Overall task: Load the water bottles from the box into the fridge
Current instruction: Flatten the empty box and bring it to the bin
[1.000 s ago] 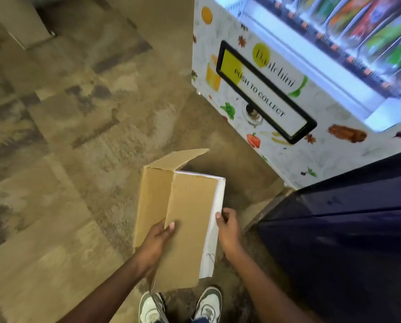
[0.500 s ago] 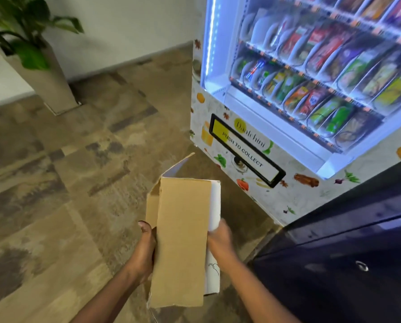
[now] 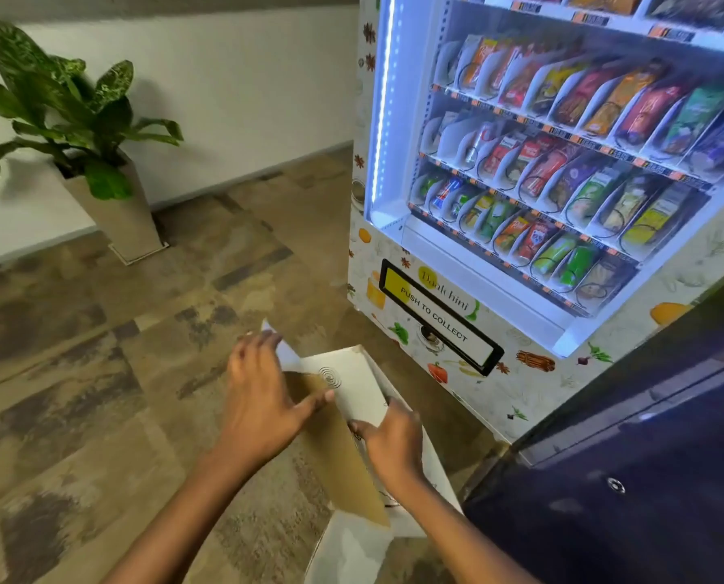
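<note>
My left hand (image 3: 263,398) presses flat and my right hand (image 3: 394,442) grips the box (image 3: 354,387) between them, apparently to fold it.

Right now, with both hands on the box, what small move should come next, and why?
Probably spread the box flaps fully open: the left hand presses one flap, the right hand grips an edge, and the inside is hidden.

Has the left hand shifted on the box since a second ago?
Yes. The left hand has gone from the near left edge of the box up across its top, ending closer to the PUSH TO COLLECT flap.
</note>
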Tool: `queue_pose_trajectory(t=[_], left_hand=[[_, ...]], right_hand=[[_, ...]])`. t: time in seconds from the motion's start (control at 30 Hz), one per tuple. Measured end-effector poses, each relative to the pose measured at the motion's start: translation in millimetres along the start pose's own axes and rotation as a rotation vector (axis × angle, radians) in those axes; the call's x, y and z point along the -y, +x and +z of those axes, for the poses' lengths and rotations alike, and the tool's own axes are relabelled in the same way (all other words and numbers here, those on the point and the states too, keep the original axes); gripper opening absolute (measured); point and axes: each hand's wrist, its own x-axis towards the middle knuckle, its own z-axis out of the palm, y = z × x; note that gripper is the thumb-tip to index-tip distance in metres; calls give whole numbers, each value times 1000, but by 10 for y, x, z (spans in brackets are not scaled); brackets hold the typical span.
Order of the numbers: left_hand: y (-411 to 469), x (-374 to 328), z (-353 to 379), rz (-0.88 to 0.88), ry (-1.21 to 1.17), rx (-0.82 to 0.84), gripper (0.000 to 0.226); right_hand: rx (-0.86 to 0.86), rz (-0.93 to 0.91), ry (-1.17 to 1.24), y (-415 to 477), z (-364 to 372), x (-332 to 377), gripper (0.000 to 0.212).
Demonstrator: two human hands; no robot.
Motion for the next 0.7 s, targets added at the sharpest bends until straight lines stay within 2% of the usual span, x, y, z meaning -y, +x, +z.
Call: queue_pose_trajectory(t=[0.1,0.2,0.27,0.37,0.5,0.6,0.7], left_hand=[[70,-167,-140,18,54,87,111],[104,-202,-229,89,76,136,82],[94,-197,-307,65,25,164,72],[47,-143,-419,95,38,170,75],[-8,-74,-557,171,93,173,92],[-27,-45,-659,227,136,150,103],[-24,6,-723,300,75,175,110]], right_hand=[[-11,-107,-136,-159,-74,205,49],[-130,-282,-236,-277,-179,371,39],[-270,-378,-271,-306,-257,465,43],[-430,-477,-287,-315,-385,585,46],[-369,-458,-381,-226,-477,608,38],[-387,-466,-374,-226,-597,733,36],[-396,-506,-357,-261,-739,811,37]])
